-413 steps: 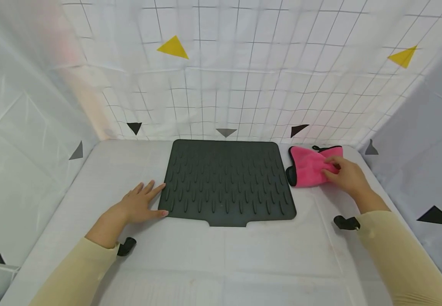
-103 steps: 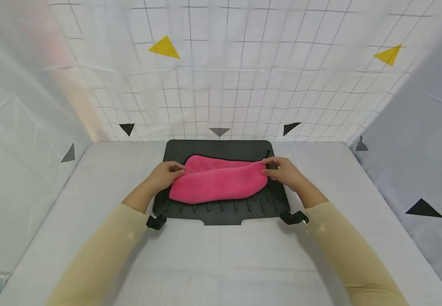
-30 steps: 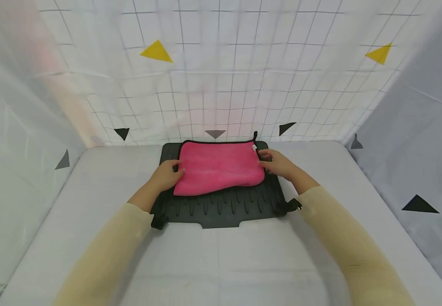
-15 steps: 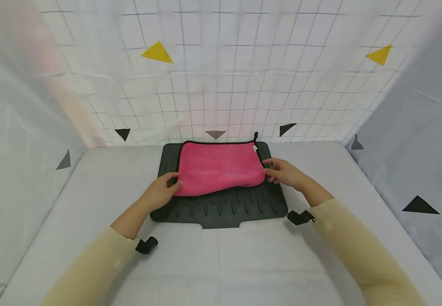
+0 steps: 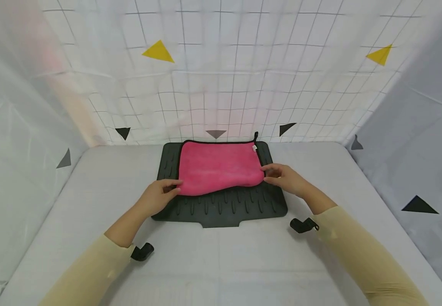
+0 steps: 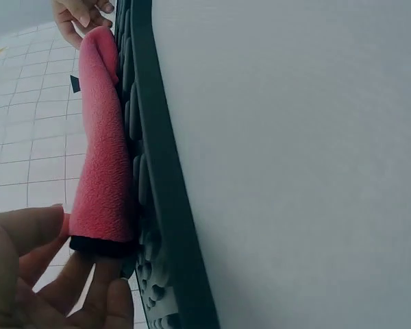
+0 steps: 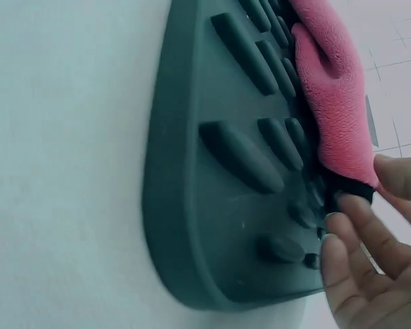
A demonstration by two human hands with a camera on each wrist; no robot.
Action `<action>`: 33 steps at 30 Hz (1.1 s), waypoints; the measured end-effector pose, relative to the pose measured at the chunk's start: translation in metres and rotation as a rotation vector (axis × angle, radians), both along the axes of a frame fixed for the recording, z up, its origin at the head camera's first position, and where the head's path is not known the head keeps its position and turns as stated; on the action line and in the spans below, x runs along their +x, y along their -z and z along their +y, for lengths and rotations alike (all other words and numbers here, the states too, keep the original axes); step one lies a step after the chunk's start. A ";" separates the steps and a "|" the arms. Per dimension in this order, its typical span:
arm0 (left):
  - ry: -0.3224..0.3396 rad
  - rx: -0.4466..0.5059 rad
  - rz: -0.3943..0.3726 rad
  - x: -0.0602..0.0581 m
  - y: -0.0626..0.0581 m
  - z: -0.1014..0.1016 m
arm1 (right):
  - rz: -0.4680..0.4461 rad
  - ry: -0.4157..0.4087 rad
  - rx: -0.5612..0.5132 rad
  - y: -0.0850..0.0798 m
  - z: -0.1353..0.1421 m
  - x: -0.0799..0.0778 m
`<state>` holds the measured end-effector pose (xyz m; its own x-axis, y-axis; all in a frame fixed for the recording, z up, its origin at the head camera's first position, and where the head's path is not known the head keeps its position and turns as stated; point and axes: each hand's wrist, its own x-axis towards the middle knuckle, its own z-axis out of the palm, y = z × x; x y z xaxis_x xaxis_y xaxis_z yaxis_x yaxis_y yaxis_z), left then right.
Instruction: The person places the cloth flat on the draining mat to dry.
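A pink cloth (image 5: 221, 168) with black trim lies flat on the far half of a dark ribbed mat (image 5: 224, 208). My left hand (image 5: 175, 187) pinches the cloth's near left corner. In the left wrist view the thumb (image 6: 34, 229) lies on the cloth (image 6: 103, 171) and the fingers sit under its black edge. My right hand (image 5: 266, 173) pinches the near right corner. The right wrist view shows its fingers (image 7: 359, 223) around the end of the cloth (image 7: 335, 103), over the mat (image 7: 212, 205).
The mat lies on a white padded table (image 5: 221, 263) enclosed by gridded white sheets with yellow and black triangles. Black camera mounts (image 5: 142, 251) (image 5: 303, 224) sit at both wrists. The back wall (image 5: 221, 106) rises right behind the mat's far edge.
The cloth went from the table's right side onto the mat and was laid flat at its far half. Over the last second both hands slid back along its sides to the near corners.
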<state>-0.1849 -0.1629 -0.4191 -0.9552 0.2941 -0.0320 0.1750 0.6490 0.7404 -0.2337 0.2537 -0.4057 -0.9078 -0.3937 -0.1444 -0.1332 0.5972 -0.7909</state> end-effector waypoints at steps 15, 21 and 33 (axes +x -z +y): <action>0.032 0.015 0.183 -0.014 0.004 -0.002 | 0.101 0.147 -0.193 0.025 -0.008 -0.015; 0.020 -0.064 0.265 -0.016 0.004 -0.002 | 0.094 0.172 -0.209 0.018 -0.009 -0.017; -0.059 0.058 0.037 -0.011 -0.002 -0.004 | -0.082 0.167 -0.222 -0.003 0.002 -0.018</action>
<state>-0.1959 -0.1672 -0.4170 -0.9711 0.2380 0.0193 0.1661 0.6152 0.7707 -0.2522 0.2553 -0.4029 -0.9516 -0.2697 -0.1474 0.0228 0.4165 -0.9089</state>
